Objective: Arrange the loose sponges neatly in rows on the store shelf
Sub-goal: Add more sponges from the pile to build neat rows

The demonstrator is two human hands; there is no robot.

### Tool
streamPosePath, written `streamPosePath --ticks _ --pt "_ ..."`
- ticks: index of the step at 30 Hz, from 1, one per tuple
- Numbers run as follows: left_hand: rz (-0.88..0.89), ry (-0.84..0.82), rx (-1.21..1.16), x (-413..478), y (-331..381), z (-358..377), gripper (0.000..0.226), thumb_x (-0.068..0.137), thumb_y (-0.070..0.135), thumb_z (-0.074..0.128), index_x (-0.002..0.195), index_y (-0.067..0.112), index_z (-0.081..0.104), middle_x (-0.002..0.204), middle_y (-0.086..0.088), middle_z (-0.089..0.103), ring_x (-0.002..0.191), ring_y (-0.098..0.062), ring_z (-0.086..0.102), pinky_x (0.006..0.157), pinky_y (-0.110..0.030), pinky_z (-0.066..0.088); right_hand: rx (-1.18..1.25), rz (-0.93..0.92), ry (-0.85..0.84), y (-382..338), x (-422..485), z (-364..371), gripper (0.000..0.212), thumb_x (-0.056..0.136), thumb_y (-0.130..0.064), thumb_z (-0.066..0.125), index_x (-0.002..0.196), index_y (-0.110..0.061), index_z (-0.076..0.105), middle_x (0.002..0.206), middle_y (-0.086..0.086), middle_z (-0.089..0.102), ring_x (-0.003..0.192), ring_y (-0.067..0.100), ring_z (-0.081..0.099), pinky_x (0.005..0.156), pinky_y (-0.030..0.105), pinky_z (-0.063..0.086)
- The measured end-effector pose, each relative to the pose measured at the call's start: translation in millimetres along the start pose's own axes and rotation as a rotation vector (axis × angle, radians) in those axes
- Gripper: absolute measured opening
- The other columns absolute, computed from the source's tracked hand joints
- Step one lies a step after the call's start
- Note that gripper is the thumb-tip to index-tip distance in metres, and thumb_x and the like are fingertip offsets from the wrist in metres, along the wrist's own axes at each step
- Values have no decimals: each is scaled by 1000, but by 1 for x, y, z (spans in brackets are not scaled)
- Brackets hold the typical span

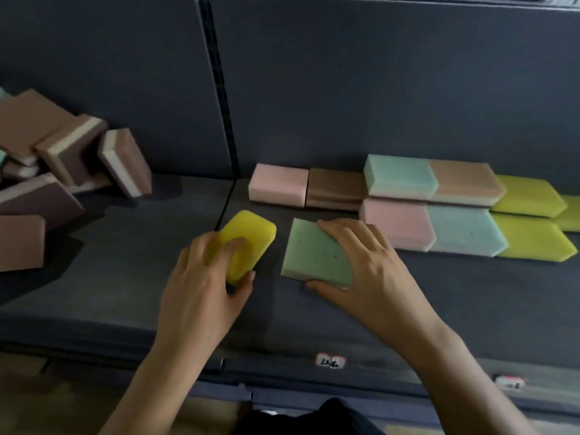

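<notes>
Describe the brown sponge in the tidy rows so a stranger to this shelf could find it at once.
Find the black upright strip splitting the shelf's back panel; the back row of sponges starts just right of its foot. Second along, after the pale pink sponge, lies the brown sponge, the only dark one among pastel and yellow-green neighbours.

two hands [201,287] [373,265], one yellow sponge [248,237], one green sponge [314,252], two pink sponges [277,183] [395,222], two pale blue sponges [398,175] [464,229], two shelf labels [331,361] [510,383]
</notes>
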State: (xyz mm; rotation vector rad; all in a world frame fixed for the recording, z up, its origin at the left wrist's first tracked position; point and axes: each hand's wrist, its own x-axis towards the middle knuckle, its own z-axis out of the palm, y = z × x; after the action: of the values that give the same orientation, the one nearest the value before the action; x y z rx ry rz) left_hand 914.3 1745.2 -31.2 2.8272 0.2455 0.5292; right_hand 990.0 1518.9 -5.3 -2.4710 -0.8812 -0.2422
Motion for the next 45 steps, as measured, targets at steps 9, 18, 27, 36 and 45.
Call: streamPosePath --ticks 9,18,27,36,45 --pt "65 -47 75 4 16 -5 63 77 37 73 134 16 54 143 -13 47 126 -36 49 87 -51 49 -24 1 -27 8 -4 -2 82 74 -51 78 142 -22 42 136 -5 49 121 17 44 101 34 42" --pt "329 -145 -123 8 54 1 94 68 36 83 148 14 38 153 2 40 133 -16 47 93 -32 47 15 -31 -69 15 -7 0 86 70 -41 84 142 -17 43 135 -3 48 121 18 45 97 35 46" --pt "230 -179 -295 21 49 3 87 71 26 84 146 27 39 144 13 45 124 -10 48 90 -24 45 50 25 -190 38 -14 -17 92 80 -42 76 153 -22 25 149 -9 35 137 5 28 106 12 23" --pt "426 -154 -71 37 74 4 72 69 36 83 133 20 56 143 2 50 127 -21 52 96 -37 49 113 -29 -152 43 -2 -17 85 78 -37 80 149 -20 36 145 -7 42 134 8 39 109 22 36" --pt "392 -168 5 52 80 6 71 63 33 88 127 18 60 132 1 57 112 -22 60 84 -35 52 70 51 -54 68 -3 -36 66 87 -59 55 143 -26 45 142 -9 47 131 6 39 105 24 39"
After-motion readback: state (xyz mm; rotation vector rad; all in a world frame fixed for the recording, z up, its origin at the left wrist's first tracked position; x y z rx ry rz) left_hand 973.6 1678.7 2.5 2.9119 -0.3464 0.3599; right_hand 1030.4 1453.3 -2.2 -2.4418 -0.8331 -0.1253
